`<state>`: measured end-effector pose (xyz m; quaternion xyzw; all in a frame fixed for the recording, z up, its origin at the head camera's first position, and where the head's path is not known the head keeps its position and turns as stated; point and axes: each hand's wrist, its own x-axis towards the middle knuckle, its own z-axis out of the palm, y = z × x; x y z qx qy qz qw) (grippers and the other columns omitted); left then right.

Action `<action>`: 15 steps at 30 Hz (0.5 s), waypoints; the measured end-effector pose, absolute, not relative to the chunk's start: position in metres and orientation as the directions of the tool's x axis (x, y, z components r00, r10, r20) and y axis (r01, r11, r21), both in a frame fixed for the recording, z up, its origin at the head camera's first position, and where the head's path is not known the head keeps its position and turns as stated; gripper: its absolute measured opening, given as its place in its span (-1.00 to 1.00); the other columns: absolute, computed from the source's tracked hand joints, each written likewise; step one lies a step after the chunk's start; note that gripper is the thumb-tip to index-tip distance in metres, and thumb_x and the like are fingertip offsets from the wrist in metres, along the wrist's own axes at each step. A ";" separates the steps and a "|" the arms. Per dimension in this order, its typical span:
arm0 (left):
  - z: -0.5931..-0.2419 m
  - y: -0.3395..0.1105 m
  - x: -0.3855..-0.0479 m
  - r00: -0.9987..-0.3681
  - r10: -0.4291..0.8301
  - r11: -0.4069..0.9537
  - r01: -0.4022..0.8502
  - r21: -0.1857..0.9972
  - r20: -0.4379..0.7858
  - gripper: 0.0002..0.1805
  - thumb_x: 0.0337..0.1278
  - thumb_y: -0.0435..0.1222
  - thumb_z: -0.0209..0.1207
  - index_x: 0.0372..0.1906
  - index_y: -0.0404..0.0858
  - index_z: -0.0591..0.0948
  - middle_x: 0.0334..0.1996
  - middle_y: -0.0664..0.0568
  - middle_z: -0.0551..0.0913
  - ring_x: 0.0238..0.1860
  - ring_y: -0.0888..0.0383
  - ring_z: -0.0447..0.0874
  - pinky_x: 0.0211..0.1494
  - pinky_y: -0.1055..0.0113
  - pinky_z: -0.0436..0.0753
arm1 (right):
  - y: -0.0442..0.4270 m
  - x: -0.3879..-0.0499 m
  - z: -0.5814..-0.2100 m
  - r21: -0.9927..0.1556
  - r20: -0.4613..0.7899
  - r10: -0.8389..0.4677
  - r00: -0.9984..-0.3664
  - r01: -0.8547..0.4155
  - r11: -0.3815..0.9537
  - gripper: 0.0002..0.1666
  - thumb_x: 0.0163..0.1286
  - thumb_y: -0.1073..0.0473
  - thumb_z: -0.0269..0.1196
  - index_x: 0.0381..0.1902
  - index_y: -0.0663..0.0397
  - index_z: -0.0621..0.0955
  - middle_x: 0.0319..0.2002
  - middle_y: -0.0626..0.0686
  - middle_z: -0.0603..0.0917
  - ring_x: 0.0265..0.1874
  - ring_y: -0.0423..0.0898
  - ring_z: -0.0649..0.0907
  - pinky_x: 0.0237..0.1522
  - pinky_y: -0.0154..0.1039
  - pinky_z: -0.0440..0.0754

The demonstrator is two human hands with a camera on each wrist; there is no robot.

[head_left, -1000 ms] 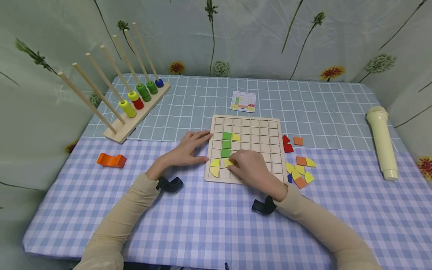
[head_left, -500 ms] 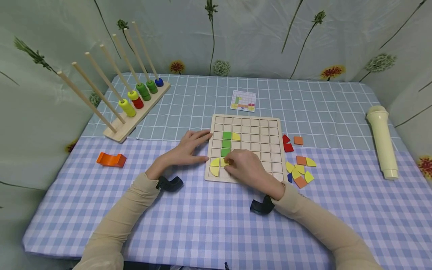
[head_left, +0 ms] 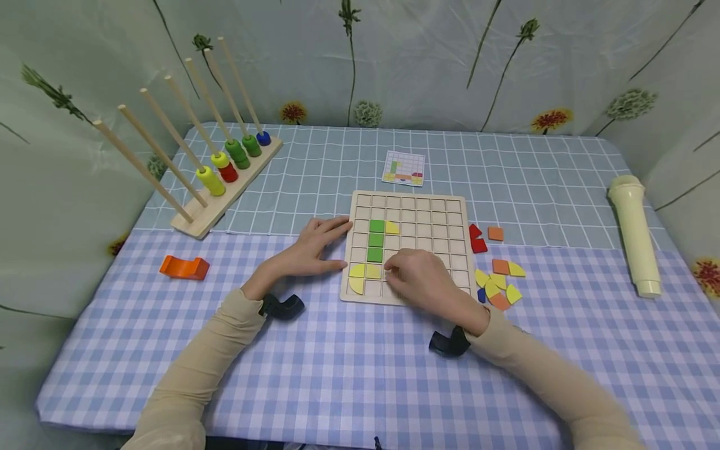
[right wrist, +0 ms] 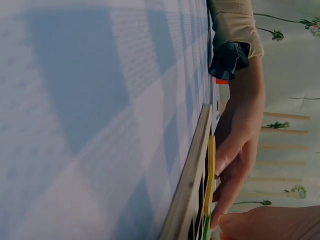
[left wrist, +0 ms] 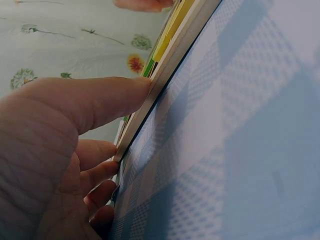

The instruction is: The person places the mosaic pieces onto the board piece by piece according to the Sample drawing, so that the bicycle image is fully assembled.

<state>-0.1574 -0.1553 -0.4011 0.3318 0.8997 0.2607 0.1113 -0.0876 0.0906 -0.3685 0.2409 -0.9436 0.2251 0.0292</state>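
Board (head_left: 439, 219), middle of desk (head_left: 337, 369); left hand (head_left: 312, 251), thumb spread from fingers, tips touching board's left edge; right hand (head_left: 420, 276), fingers curled above board, any pinch cannot be told; three yellow pieces (head_left: 373, 271), board's near left corner; three green squares (head_left: 375, 240), in column, beyond; loose pieces (head_left: 498, 281), past right edge; card (head_left: 404, 167), past far edge.

In the middle of the desk (head_left: 337, 375) lies the board (head_left: 433, 215), and on its left part there are several tiles (head_left: 376, 240). The left hand (head_left: 316, 249) touches the left edge of the board. The right hand (head_left: 424, 275) is over the board, right of the tiles. Behind the board lies the card (head_left: 404, 169). Loose pieces (head_left: 499, 281) lie just right of the board; farther right is the tube (head_left: 635, 234). On the left side stands the bead rack (head_left: 210, 212), with the block (head_left: 184, 267) before it.
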 end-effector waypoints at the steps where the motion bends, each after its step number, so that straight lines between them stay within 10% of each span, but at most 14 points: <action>1: -0.401 -0.155 -0.158 -0.756 0.655 0.644 0.538 0.544 -0.028 -0.13 0.08 -0.05 0.22 0.45 -0.22 0.13 0.47 -0.11 0.08 0.28 -0.11 0.10 0.28 -0.07 0.13 | 0.094 -0.087 -0.368 -0.405 0.165 -0.437 -0.884 -0.465 0.787 -0.84 0.12 0.29 0.24 -0.36 0.11 0.74 -0.42 0.02 0.74 -0.46 -0.16 0.64 -0.39 -0.28 0.56; 15: -0.402 -0.156 -0.158 -0.755 0.655 0.645 0.540 0.542 -0.027 -0.12 0.06 -0.06 0.23 0.45 -0.22 0.13 0.47 -0.10 0.08 0.27 -0.10 0.10 0.28 -0.06 0.14 | 0.150 -0.078 -0.364 -0.335 0.130 -0.359 -0.924 -0.382 0.861 -0.87 0.14 0.29 0.26 -0.37 0.16 0.73 -0.43 0.04 0.73 -0.45 -0.11 0.64 -0.46 -0.25 0.52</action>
